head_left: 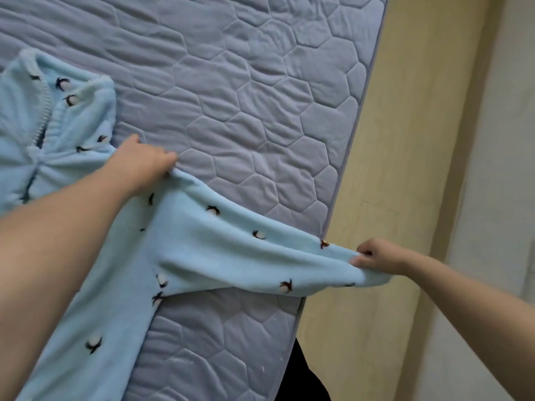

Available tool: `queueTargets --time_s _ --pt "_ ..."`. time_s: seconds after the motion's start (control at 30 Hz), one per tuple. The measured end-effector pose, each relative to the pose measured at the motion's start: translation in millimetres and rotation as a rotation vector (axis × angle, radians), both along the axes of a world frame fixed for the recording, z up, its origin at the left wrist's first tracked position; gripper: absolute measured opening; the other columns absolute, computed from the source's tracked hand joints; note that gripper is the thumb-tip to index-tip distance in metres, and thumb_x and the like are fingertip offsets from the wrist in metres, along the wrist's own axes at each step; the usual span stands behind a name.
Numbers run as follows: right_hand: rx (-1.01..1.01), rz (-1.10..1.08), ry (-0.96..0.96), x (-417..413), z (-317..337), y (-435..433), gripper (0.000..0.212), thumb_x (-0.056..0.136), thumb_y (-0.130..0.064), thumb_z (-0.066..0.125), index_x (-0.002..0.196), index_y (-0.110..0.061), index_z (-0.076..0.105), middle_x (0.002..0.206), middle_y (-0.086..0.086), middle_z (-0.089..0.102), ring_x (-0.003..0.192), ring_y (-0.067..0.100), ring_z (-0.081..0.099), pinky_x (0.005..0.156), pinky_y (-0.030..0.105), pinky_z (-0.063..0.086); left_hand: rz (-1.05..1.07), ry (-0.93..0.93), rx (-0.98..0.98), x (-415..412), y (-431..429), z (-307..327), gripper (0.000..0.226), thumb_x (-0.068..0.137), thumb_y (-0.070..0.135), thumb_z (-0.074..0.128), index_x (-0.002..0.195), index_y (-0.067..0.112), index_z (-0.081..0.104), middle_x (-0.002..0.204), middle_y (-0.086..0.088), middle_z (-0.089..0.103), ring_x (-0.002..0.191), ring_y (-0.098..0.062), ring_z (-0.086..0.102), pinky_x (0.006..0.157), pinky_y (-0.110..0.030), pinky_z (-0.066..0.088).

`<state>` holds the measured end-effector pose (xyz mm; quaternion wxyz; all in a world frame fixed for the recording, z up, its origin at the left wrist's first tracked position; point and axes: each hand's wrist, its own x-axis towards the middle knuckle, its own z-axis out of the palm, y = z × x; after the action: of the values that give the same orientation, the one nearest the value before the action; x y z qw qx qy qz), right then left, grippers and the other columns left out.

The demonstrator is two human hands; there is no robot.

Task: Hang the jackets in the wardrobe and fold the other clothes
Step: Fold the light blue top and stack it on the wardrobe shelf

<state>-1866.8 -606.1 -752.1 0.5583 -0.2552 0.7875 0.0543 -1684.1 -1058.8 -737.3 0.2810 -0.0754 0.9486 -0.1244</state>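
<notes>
A light blue fleece jacket with small dark-and-white motifs and a front zip lies face up on the left part of the mattress, collar toward the top left. My left hand grips the fabric at the shoulder where the sleeve begins. Its sleeve stretches to the right, past the mattress edge. My right hand pinches the cuff end of that sleeve, holding it taut just off the side of the bed.
The grey-blue quilted mattress fills most of the view, its right edge running diagonally. A pale wooden bed frame or floor strip lies beside it, then a light wall. Something dark shows at the bottom.
</notes>
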Motion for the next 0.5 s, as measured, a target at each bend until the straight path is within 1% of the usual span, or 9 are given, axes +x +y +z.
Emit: queueTargets --time_s 0.03,0.1,0.17,0.23,0.27,0.3,0.37,0.43,0.5 --pt "0.005 -0.044 0.047 -0.6 0.0 -1.2 0.036 0.095 -0.033 0.055 0.066 -0.016 0.046 0.067 0.001 0.044 0.061 0.015 0.037 0.052 0.026 0.026 0.11 0.112 -0.002 0.4 5.4 0.4 0.019 0.09 0.019 0.052 0.108 0.018 0.053 0.109 -0.006 0.062 0.101 -0.024 0.059 0.08 -0.036 0.028" --pt "-0.017 -0.177 0.137 0.4 -0.1 -0.8 0.029 0.098 -0.03 0.051 0.074 -0.014 0.05 0.079 0.007 0.053 0.075 0.022 0.048 0.057 0.029 0.032 0.321 0.248 0.047 7.4 32.0 3.3 0.031 0.084 0.013 0.058 0.114 0.011 0.054 0.114 -0.015 0.055 0.109 -0.031 0.051 0.095 -0.045 0.029" --pt "-0.053 -0.355 0.202 7.2 -0.4 1.6 0.018 0.098 -0.026 0.051 0.102 -0.01 0.058 0.104 0.013 0.06 0.099 0.029 0.056 0.076 0.031 0.041 0.425 0.334 0.136 22.3 72.0 8.8 0.049 0.076 0.008 0.063 0.123 0.008 0.051 0.124 -0.018 0.049 0.118 -0.033 0.044 0.104 -0.051 0.023" --pt "-0.057 -0.55 0.212 18.1 -1.2 4.0 0.036 0.097 -0.018 0.052 0.13 -0.005 0.049 0.13 0.018 0.053 0.117 0.031 0.052 0.094 0.034 0.041 0.435 0.436 0.285 41.7 118.8 19.1 0.047 0.071 0.009 0.065 0.118 0.007 0.056 0.119 -0.017 0.052 0.112 -0.034 0.05 0.097 -0.049 0.032" --pt "-0.047 -0.635 0.179 26.6 -2.3 4.7 0.041 0.096 -0.014 0.051 0.136 -0.004 0.044 0.133 0.019 0.051 0.115 0.031 0.053 0.092 0.033 0.042 0.414 0.469 0.344 53.8 140.3 22.9 0.04 0.072 0.013 0.063 0.111 0.007 0.059 0.111 -0.016 0.056 0.104 -0.033 0.055 0.088 -0.046 0.036" --pt "-0.033 -0.703 0.134 37.2 -4.0 4.8 0.043 0.096 -0.011 0.049 0.138 -0.005 0.042 0.131 0.02 0.052 0.106 0.029 0.055 0.085 0.031 0.044 0.387 0.479 0.395 67.6 159.3 24.3 0.035 0.074 0.021 0.057 0.106 0.009 0.062 0.105 -0.013 0.058 0.097 -0.032 0.057 0.082 -0.043 0.038" --pt "-0.006 -0.851 0.061 59.7 -13.2 3.5 0.042 0.097 -0.01 0.045 0.139 -0.007 0.041 0.119 0.017 0.054 0.09 0.025 0.055 0.074 0.029 0.045 0.329 0.435 0.474 92.6 187.8 18.8 0.043 0.076 0.034 0.045 0.107 0.012 0.064 0.11 -0.011 0.06 0.103 -0.028 0.058 0.086 -0.041 0.038" --pt "-0.017 -1.054 0.017 77.7 -30.5 1.6 0.04 0.099 -0.017 0.042 0.139 -0.012 0.042 0.125 0.016 0.054 0.107 0.03 0.055 0.086 0.039 0.048 0.31 0.376 0.476 107.5 204.0 2.8 0.052 0.08 0.039 0.04 0.121 0.014 0.061 0.129 -0.012 0.056 0.12 -0.027 0.053 0.1 -0.048 0.036" --pt "-0.075 -1.281 -0.068 88.6 -52.4 -5.0 0.039 0.1 -0.028 0.041 0.136 -0.016 0.046 0.133 0.006 0.053 0.121 0.023 0.049 0.095 0.043 0.045 0.325 0.33 0.442 110.5 209.9 -16.4 0.057 0.084 0.039 0.037 0.133 0.015 0.053 0.143 -0.012 0.046 0.131 -0.029 0.044 0.106 -0.056 0.029"
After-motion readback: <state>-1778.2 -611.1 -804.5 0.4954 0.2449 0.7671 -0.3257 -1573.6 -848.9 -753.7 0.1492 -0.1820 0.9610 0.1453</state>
